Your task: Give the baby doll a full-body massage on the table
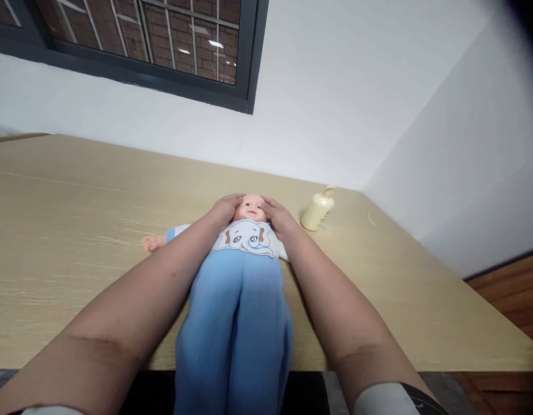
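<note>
A baby doll point(237, 288) lies on its back on the table, its head toward the wall and its blue-trousered legs reaching past the near edge. Its white top carries an elephant face. Against one side of the doll's head rests my left hand point(229, 208), open, its fingers stretched out along the temple. My right hand point(278, 216) touches the other side, also open, with fingertips on the forehead and cheek. The doll's head point(252, 208) shows between both hands. One doll hand point(154, 242) sticks out beyond my left forearm; the other is mostly hidden by my right forearm.
A pale yellow pump bottle point(318, 211) stands on the wooden table point(76, 248), right of the doll. A thin pale strip point(371, 219) lies farther right. Behind are a white wall point(327, 98) and a dark-framed window point(249, 75).
</note>
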### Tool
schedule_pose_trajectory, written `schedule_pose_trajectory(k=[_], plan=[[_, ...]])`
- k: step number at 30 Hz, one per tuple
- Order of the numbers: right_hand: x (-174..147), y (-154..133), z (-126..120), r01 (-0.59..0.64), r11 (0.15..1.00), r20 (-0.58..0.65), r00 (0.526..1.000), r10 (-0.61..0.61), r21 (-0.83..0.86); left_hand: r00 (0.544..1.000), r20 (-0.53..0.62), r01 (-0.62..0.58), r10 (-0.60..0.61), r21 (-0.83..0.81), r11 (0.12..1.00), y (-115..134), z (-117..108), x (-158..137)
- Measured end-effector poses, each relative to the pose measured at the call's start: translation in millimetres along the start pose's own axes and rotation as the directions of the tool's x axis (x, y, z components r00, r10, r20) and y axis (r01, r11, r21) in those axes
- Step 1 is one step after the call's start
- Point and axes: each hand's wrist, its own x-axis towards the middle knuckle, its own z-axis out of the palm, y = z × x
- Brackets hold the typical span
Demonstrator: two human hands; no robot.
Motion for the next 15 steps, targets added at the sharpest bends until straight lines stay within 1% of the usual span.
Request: schedule_pose_trajectory(k=[3,6,8,10,12,15], plan=[[-5,-5,-5,-0.061,0.998,0.007,0.998,0.060,0.024,0.998,0.028,0.061,-0.059,-0.085,0.994,1,-2,-3],[-12,-11,-9,-0.095,0.995,0.075,0.993,0.093,0.026,0.987,0.140,0.093,-0.080,-0.086,0.992,4,-8,-8],[-15,-13,-11,-0.088,0.996,0.149,0.985,0.084,0.025,0.967,0.236,0.106,-0.096,-0.031,0.994,6,-13,-11],[-17,-13,-10,-0.048,0.998,0.197,0.979,0.054,-0.036,0.952,0.288,0.097,-0.108,0.052,0.994,8,-18,-13],[-17,-13,-10,0.014,0.986,0.194,0.981,0.019,-0.165,0.951,0.295,0.045,-0.089,0.151,0.987,9,-22,-14],[-16,-11,-9,0.081,0.936,0.149,0.988,-0.031,-0.343,0.972,0.237,-0.078,0.001,0.316,0.946,9,-25,-14]])
